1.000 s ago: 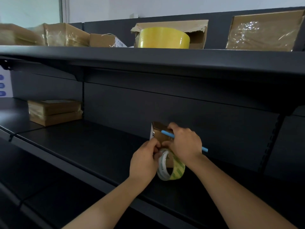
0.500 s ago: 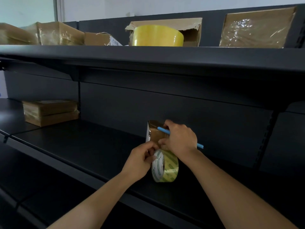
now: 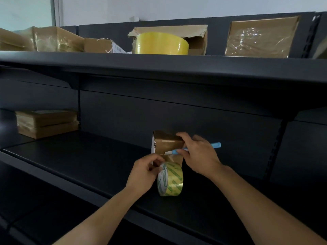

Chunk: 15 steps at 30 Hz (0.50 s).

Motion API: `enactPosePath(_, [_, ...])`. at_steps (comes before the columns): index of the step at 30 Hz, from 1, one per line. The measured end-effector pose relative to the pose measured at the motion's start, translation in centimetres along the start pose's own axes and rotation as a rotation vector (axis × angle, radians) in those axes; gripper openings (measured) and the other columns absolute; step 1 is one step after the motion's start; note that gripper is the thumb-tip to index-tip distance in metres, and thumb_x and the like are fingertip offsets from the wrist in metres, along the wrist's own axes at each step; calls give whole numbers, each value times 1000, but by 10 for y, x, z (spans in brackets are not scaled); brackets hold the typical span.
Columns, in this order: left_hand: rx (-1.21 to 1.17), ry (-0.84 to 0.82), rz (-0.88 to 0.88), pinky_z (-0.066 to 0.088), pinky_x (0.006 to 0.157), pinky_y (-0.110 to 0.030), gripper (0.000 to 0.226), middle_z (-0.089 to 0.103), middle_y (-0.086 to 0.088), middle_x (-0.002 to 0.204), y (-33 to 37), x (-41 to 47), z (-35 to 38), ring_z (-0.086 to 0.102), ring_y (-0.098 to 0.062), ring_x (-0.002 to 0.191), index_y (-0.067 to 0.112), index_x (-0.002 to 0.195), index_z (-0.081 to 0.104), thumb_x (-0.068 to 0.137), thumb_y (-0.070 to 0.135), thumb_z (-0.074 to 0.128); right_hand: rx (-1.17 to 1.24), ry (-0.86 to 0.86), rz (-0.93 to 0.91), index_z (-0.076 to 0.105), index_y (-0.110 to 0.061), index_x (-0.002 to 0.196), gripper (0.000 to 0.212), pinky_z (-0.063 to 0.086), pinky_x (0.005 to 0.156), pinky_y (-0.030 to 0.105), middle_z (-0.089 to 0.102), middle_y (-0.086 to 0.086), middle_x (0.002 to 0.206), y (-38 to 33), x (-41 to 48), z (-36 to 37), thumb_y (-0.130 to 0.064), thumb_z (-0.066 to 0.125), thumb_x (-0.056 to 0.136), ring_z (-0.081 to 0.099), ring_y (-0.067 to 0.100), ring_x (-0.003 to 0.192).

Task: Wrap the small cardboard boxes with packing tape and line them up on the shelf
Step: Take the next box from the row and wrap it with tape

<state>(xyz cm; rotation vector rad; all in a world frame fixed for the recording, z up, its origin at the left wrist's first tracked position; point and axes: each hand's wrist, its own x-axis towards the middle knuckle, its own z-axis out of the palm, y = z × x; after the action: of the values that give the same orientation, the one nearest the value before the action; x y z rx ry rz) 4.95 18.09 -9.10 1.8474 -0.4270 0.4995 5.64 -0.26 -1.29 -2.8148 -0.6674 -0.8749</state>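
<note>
left grip (image 3: 143, 175) pinches tape roll (image 3: 172, 181); right grip (image 3: 198, 156) clamps cutter (image 3: 215, 144) at box (image 3: 168, 142) edge on shelf (image 3: 88, 161)

Your left hand (image 3: 143, 174) and right hand (image 3: 198, 156) were bare; your left forearm (image 3: 99, 216) and right forearm (image 3: 256, 200) were bare too.

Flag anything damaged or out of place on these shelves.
The open carton on the top shelf, behind the wide yellow tape roll, has torn, ragged flaps along its top edge. Left of it, a small box trails loose string. Nothing else stands out.
</note>
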Motion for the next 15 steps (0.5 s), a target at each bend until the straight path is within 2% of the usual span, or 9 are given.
enactPosePath(2, [-11,3,-10,58,72,-38,41,65,6,84,0,0,0,66,-21,79,38,77,65,83,-2,65,-89,90,-50,45,-19,123,37,42,88,34,64,3,95,0,-2,2,-39,53,93,56,20,95])
enactPosePath(5, [-7,6,-10,58,73,-37,40,66,6,84,1,0,0,66,-18,81,38,78,65,83,-1,66,-133,135,-98,52,-17,104,25,44,85,36,62,4,88,-3,-4,5,-37,57,91,57,21,86])
enactPosePath(9, [-21,7,-11,58,73,-36,41,66,8,84,-1,0,-1,66,-19,80,39,76,66,83,-2,66,-182,223,-134,61,-17,76,24,51,60,35,58,0,59,-7,-5,8,-28,81,71,57,19,62])
enactPosePath(15, [-5,0,2,58,72,-39,35,66,6,83,-4,2,0,66,-18,80,35,79,67,83,0,66,-171,237,-175,63,-20,67,19,45,61,32,63,-6,60,-9,-4,9,-28,79,71,55,17,65])
